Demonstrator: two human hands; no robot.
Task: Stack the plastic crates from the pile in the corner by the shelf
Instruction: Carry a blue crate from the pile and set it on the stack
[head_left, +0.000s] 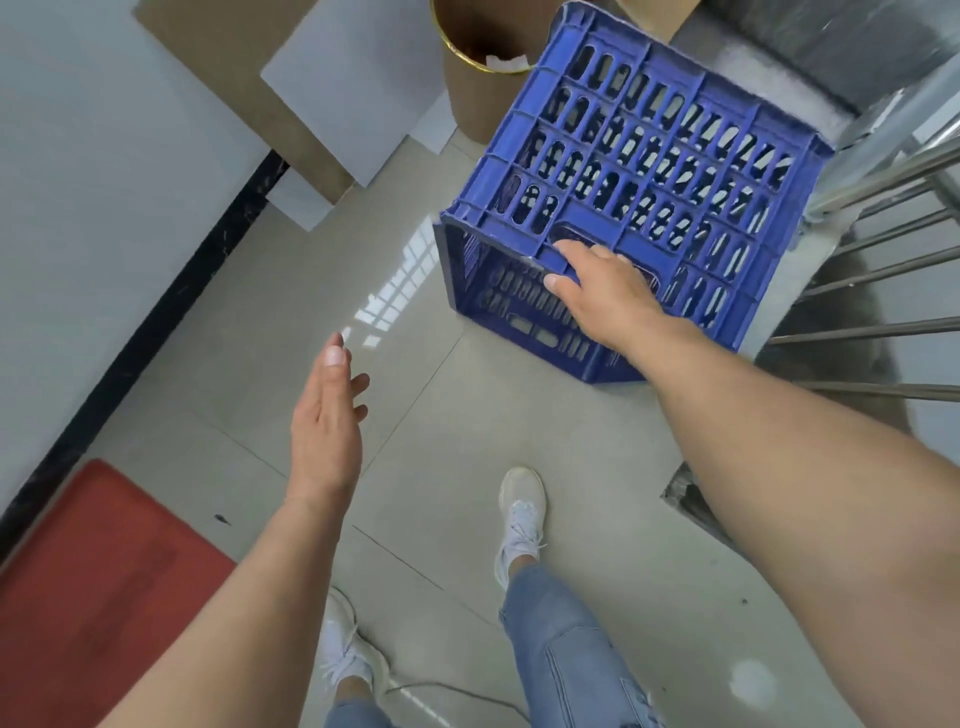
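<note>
Crate (644, 171), blue, tipped on its side on the floor (467, 467) by a metal shelf (883, 270). Right hand (608, 291) hooks its handle slot, seemingly closed on it. Left hand (324, 415) hangs open, clear. One-handed, the crate could swing and strike the shelf.

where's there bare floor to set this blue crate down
Open tile lies between the dark wall skirting and the blue crate, ahead of the red mat. It's crowded behind the crate, by the cardboard drum and leaning boards, and right, by the metal rack.
</note>
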